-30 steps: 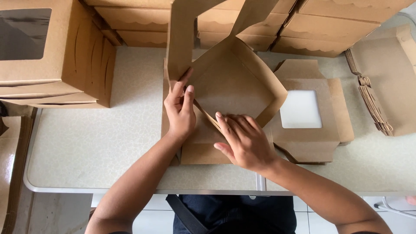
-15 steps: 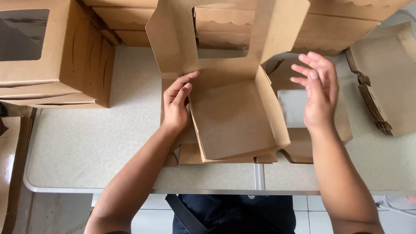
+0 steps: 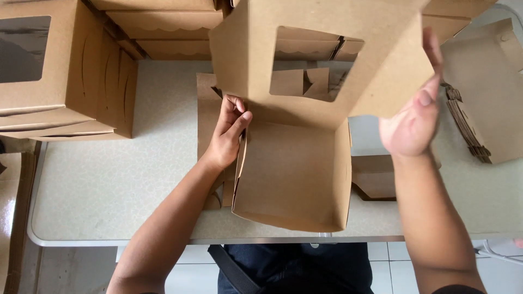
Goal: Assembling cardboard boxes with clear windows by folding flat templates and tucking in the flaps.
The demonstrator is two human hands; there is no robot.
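Note:
A brown cardboard box (image 3: 291, 174) stands open in front of me on the pale table (image 3: 109, 185). Its windowed lid (image 3: 256, 60) is raised toward the camera. My left hand (image 3: 226, 136) grips the box's left wall at the hinge corner. My right hand (image 3: 417, 117) holds the lid's right edge, fingers up along the flap. Through the lid's window I see flat box pieces behind.
Assembled windowed boxes (image 3: 60, 71) are stacked at the left and along the back (image 3: 163, 27). A stack of flat folded box blanks (image 3: 485, 98) lies at the right. More flat blanks (image 3: 376, 179) sit under and beside the box. The table's near edge runs below the box.
The box walls have been stood up square and the windowed lid has swung up and toward me. My right hand moved from beside the box onto the lid's right edge.

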